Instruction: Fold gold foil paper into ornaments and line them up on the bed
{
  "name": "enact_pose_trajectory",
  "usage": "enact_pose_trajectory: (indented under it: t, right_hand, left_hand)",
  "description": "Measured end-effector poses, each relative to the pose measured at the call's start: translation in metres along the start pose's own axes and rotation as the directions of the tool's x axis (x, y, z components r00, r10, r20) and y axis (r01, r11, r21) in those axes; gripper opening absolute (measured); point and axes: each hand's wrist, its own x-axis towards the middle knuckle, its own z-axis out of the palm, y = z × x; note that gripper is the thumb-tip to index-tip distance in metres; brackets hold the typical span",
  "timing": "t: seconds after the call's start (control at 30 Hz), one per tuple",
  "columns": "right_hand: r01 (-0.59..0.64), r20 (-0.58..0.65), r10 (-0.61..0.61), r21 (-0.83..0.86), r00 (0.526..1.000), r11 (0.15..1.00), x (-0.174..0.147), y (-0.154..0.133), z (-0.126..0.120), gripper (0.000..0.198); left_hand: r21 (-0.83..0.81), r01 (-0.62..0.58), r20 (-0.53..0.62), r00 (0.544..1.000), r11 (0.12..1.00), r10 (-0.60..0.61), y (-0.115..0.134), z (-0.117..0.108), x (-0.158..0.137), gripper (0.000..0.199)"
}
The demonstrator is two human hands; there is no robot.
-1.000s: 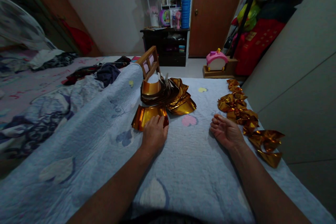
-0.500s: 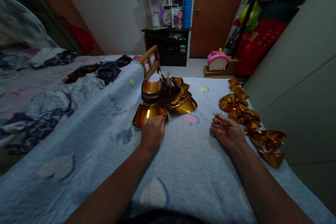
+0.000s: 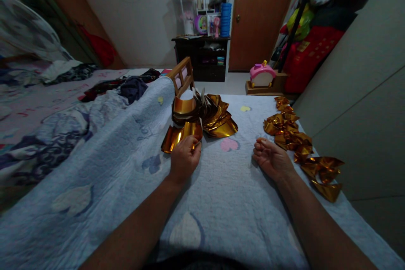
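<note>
My left hand [image 3: 184,159] pinches the lower right edge of a shiny gold foil sheet [image 3: 175,136], which curves up from the bedding. Just behind it spreads a pile of gold foil sheets [image 3: 218,120], with a curled one on the left whose pale back shows. Over on the right, my right hand [image 3: 274,160] rests palm up on the cover, its fingers curled in and nothing visible in them. Beyond that hand, several folded gold foil pieces [image 3: 292,138] lie in a row along the bed's right edge.
A pale blue quilt [image 3: 228,202] covers the surface. A small wooden rail [image 3: 182,76] rises behind the pile. Clothes [image 3: 133,86] lie on the pink bedding at left. A dark cabinet [image 3: 201,61], a door [image 3: 259,21] and a pink toy [image 3: 262,75] are farther back.
My left hand has closed more firmly on the foil sheet, and the sheet's right side has lifted and bent upward. My right hand has barely moved.
</note>
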Motion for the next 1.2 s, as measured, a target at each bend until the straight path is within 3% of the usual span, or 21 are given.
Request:
enact_pose_trajectory:
  t: [0.13,0.2,0.27,0.4,0.47,0.53,0.57,0.67,0.83,0.97,1.03,1.2]
  right_hand:
    - [0.011,-0.023,-0.014,-0.122,1.0,0.993,-0.005,0.004,0.009,0.022]
    - [0.052,0.011,-0.051,-0.234,0.999,0.971,-0.009,0.008,0.014,0.022]
    - [0.135,0.088,-0.111,-0.357,0.99,0.924,-0.012,0.011,0.019,0.031]
    - [0.252,0.306,-0.117,-0.448,0.945,0.858,-0.019,0.013,0.029,0.057]
    - [0.296,0.385,-0.102,-0.487,0.917,0.821,-0.021,0.013,0.031,0.045]
    - [0.307,0.432,-0.06,-0.53,0.9,0.791,-0.021,0.012,0.031,0.021]
    - [0.283,0.422,-0.034,-0.542,0.906,0.791,-0.021,0.013,0.03,0.013]
    - [0.182,0.342,0.017,-0.543,0.94,0.82,-0.02,0.014,0.025,0.019]
    - [0.092,0.299,0.072,-0.502,0.951,0.86,-0.019,0.021,0.024,0.027]
    - [0.091,0.313,0.075,-0.485,0.947,0.869,-0.02,0.024,0.027,0.066]
    - [0.098,0.32,0.073,-0.49,0.945,0.866,-0.021,0.023,0.028,0.075]
    - [0.104,0.358,0.124,-0.554,0.925,0.826,-0.025,0.017,0.028,0.033]
  left_hand:
    - [-0.358,-0.031,0.086,0.994,0.933,0.067,0.013,-0.006,-0.01,0.006]
    - [-0.544,0.057,0.164,0.986,0.837,0.039,0.017,-0.007,-0.016,0.01]
    - [-0.695,0.209,0.26,0.965,0.688,-0.031,0.021,-0.006,-0.02,0.014]
    - [-0.833,0.488,0.482,0.872,0.262,-0.089,0.024,0.001,-0.017,0.031]
    - [-0.822,0.554,0.544,0.832,0.134,-0.104,0.024,0.004,-0.013,0.035]
    - [-0.809,0.584,0.571,0.808,0.071,-0.147,0.024,0.005,-0.009,0.036]
    - [-0.804,0.591,0.575,0.801,0.064,-0.168,0.024,0.006,-0.008,0.037]
    - [-0.795,0.596,0.568,0.797,0.113,-0.205,0.023,0.006,-0.007,0.044]
    - [-0.797,0.548,0.512,0.836,0.256,-0.197,0.025,0.01,-0.011,0.063]
    - [-0.78,0.529,0.482,0.849,0.335,-0.218,0.028,0.017,-0.014,0.059]
    - [-0.769,0.518,0.455,0.855,0.373,-0.249,0.028,0.019,-0.015,0.062]
    - [-0.709,0.552,0.475,0.834,0.439,-0.28,0.025,0.023,-0.017,0.088]
